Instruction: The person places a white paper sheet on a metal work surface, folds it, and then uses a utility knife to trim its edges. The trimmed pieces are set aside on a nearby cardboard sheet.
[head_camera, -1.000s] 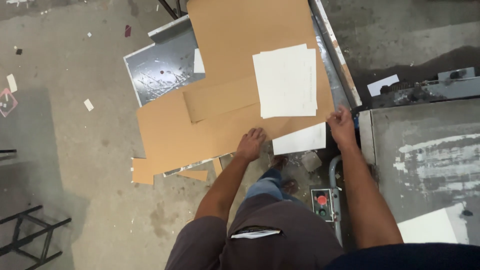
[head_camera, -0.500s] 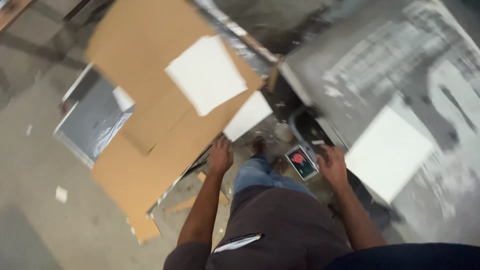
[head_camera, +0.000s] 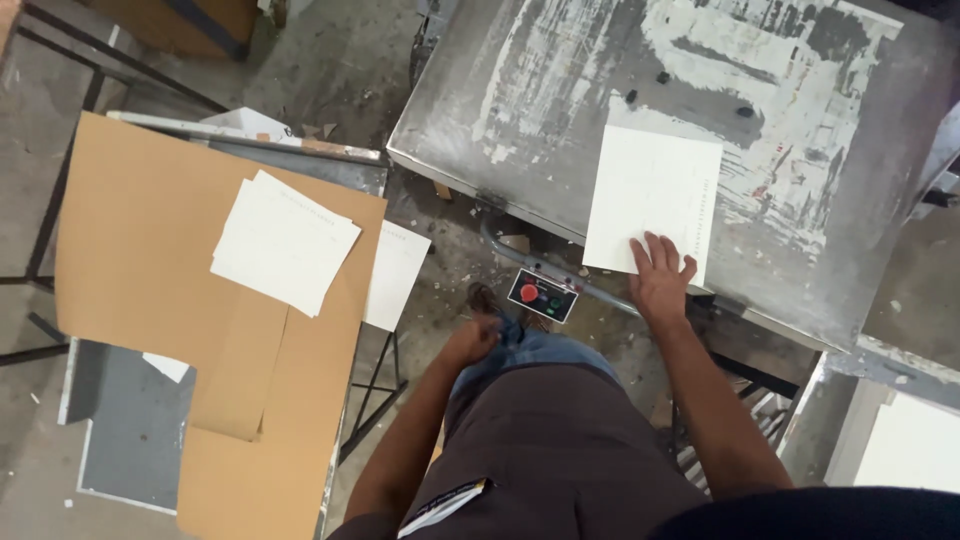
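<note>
My right hand (head_camera: 663, 277) lies flat, fingers spread, on the near edge of a white sheet (head_camera: 652, 196) that rests on a worn grey metal machine table (head_camera: 560, 90). My left hand (head_camera: 472, 338) hangs by my thigh with the fingers curled and nothing visible in it. To the left, a stack of white sheets (head_camera: 283, 241) sits on brown cardboard (head_camera: 140, 240) laid over a low stand. One more white sheet (head_camera: 393, 275) pokes out from under the cardboard's right edge.
A small black control box (head_camera: 542, 294) with a red and a green button hangs below the machine table's front edge. A grey metal plate (head_camera: 125, 440) lies under the cardboard at lower left. Another white sheet (head_camera: 910, 445) shows at lower right. Concrete floor with scraps lies between.
My view has swung right, from the cardboard to the machine table. My right hand moved up from near the control box onto the white sheet. My left hand left the cardboard and dropped to my thigh.
</note>
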